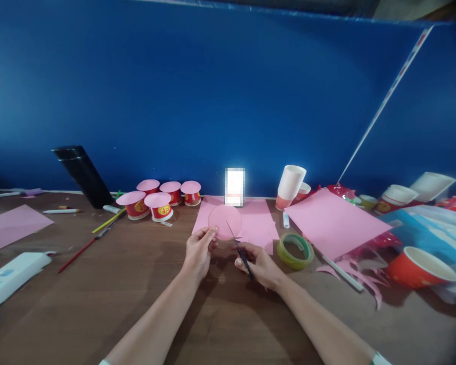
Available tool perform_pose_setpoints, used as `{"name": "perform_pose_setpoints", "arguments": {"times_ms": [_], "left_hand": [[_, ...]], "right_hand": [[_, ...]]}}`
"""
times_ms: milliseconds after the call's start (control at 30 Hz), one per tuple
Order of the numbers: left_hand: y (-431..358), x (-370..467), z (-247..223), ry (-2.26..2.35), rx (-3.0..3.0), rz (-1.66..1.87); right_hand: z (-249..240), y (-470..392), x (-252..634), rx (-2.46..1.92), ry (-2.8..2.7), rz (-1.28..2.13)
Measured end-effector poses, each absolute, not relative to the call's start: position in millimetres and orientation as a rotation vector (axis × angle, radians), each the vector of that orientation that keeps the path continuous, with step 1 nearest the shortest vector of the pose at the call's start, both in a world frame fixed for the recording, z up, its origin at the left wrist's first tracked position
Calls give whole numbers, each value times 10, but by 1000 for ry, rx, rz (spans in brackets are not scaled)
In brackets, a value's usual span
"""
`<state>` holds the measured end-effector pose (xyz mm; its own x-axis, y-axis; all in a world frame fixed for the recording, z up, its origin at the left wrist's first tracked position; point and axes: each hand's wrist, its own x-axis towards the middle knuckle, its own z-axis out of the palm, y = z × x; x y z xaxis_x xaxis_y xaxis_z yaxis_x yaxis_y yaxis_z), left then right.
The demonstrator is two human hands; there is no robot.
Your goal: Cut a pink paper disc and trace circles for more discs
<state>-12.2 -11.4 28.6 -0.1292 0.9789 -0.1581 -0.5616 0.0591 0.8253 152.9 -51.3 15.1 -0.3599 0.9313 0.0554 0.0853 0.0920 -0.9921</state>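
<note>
A round pink paper disc (pixel 225 221) is pinched at its lower edge by my left hand (pixel 200 252). My right hand (pixel 259 266) grips black-handled scissors (pixel 244 259), their blades parted at the disc's lower right edge. Behind the disc, pink paper sheets (pixel 260 218) lie on the table, with a bright phone-like screen, blurred out, standing over them. To the left stand several short red cups (pixel 158 208) topped with pink discs.
Green tape roll (pixel 295 251), pink sheet (pixel 338 223), paper scraps (pixel 365 284) and an orange cup (pixel 421 267) lie to the right. Stacked white cups (pixel 291 183) stand behind. On the left are a black bottle (pixel 84 175), a red stick (pixel 77 255) and a power strip (pixel 15 279).
</note>
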Motion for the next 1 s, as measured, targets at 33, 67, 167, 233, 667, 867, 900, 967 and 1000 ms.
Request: {"name": "perform_pose_setpoints", "arguments": {"times_ms": [33,67,167,233,667,867,900,967,1000], "left_hand": [[-113,-123,286,928,603,1466],[-112,-124,285,926,607,1464],[-115,-130,276,921,619,1460],[-120,-133,272,921,624,1458],[-119,-137,273,929,618,1466],[-120,-143,279,918,632,1464],[-121,-143,282,917,634,1461],[-122,-142,286,917,635,1459],[-122,-142,287,919,632,1459]], "right_hand": [[149,-512,1531,-1028,-1589,1364],[147,-511,1533,-1029,-1592,1365],[145,-506,1537,-1046,-1603,1354],[148,-504,1537,-1055,-1605,1339],[125,-497,1521,-1073,-1568,1334],[67,-477,1509,-1075,-1543,1332],[64,-476,1506,-1077,-1539,1332],[66,-475,1502,-1084,-1532,1336],[71,-476,1501,-1092,-1531,1337]]}}
